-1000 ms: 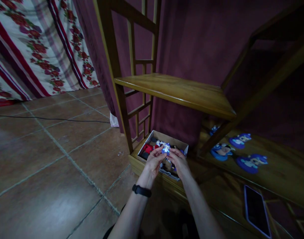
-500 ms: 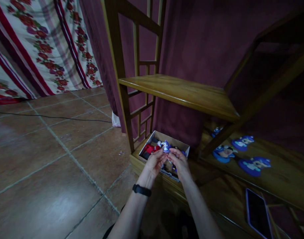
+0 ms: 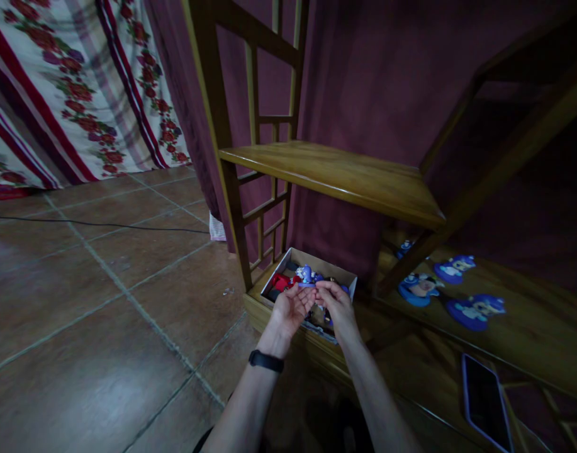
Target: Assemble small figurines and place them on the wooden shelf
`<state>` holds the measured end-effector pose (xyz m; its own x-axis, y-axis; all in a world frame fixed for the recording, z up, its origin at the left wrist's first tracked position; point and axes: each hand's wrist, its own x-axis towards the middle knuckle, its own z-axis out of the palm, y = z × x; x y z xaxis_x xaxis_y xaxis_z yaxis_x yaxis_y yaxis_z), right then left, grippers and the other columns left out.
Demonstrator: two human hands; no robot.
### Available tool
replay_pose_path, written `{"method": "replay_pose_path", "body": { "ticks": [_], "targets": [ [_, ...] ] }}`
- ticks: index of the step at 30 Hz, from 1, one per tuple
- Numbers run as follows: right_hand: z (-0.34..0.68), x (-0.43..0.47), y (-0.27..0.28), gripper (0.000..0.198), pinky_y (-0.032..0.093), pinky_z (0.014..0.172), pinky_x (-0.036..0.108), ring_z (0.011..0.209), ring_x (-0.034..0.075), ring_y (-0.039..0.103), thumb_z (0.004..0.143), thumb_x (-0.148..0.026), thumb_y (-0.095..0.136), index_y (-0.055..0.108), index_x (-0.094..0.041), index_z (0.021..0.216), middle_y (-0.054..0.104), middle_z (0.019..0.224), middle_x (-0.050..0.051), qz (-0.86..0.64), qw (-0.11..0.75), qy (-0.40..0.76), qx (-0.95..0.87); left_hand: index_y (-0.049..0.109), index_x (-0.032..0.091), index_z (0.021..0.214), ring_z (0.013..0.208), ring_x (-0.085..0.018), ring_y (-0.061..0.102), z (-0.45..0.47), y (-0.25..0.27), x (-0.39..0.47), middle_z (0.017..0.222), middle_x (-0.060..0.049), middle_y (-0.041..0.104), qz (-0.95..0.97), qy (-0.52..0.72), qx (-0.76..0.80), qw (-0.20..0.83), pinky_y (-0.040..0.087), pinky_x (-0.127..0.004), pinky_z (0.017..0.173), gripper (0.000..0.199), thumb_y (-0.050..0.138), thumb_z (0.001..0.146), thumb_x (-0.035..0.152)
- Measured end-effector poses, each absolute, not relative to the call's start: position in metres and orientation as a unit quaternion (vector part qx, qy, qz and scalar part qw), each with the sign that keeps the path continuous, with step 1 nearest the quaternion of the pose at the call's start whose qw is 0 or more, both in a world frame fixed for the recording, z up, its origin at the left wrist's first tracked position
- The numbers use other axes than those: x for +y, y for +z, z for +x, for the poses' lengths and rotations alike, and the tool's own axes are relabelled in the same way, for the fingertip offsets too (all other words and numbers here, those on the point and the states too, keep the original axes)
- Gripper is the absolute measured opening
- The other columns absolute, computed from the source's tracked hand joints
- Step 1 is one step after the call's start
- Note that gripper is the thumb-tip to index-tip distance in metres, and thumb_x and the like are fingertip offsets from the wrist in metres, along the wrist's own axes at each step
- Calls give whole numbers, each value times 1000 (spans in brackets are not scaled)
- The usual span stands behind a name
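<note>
A small blue-and-white figurine (image 3: 308, 274) on a flat round base is held up over a shallow cardboard box (image 3: 352, 281). My left hand (image 3: 288, 313), palm turned up and wearing a black wristband, has its thumb and fingertips at the base's left side. From the right, my right hand (image 3: 336, 306) pinches the base's edge between thumb and fingers. Below and behind the hands, the box holds more small figures, among them a red one (image 3: 281, 282). My hands hide part of the contents.
Several blue figurines, including one in front (image 3: 477, 311), are set on the lower wooden shelf (image 3: 528, 340) to the right. A phone (image 3: 486, 399) lies nearer to me. A higher wooden shelf (image 3: 335, 173) overhangs the box. A black cable (image 3: 99, 223) crosses the tiled floor.
The figurine has turned and tipped in my hands, showing a different side. My left palm has opened upward more. The view has shifted slightly.
</note>
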<state>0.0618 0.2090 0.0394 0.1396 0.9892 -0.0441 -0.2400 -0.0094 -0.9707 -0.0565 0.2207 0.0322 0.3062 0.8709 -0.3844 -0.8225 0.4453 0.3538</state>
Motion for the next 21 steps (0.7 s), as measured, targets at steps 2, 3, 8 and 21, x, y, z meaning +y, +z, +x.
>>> {"method": "replay_pose_path", "body": {
  "ticks": [2,3,8,21],
  "targets": [
    [62,208,40,23,50,66,29,69,15,60,67,-39,67,67,-21,81,67,80,1,-479,582,523,-397,63,6,82,73,-16,64,-56,32,220,77,-14,65,43,524,268,807,52,-27,71,22,46,85,20],
    [62,208,40,23,50,66,29,69,15,61,67,-39,67,68,-21,81,67,80,1,-480,581,522,-399,63,6,82,73,-16,64,-56,33,220,77,-14,65,43,525,268,807,52,-27,71,22,46,85,19],
    [63,207,41,20,50,65,28,70,15,61,68,-36,65,68,-21,81,68,79,1,-485,579,516,-405,62,7,80,72,-15,64,-56,33,220,77,-13,65,51,527,269,805,52,-27,71,19,47,84,18],
    [61,208,40,25,51,64,29,71,16,62,62,-34,67,67,-21,84,68,85,2,-497,578,522,-384,61,11,86,76,-15,64,-55,27,221,82,-10,66,60,555,277,782,52,-25,70,10,56,81,17]
  ]
}}
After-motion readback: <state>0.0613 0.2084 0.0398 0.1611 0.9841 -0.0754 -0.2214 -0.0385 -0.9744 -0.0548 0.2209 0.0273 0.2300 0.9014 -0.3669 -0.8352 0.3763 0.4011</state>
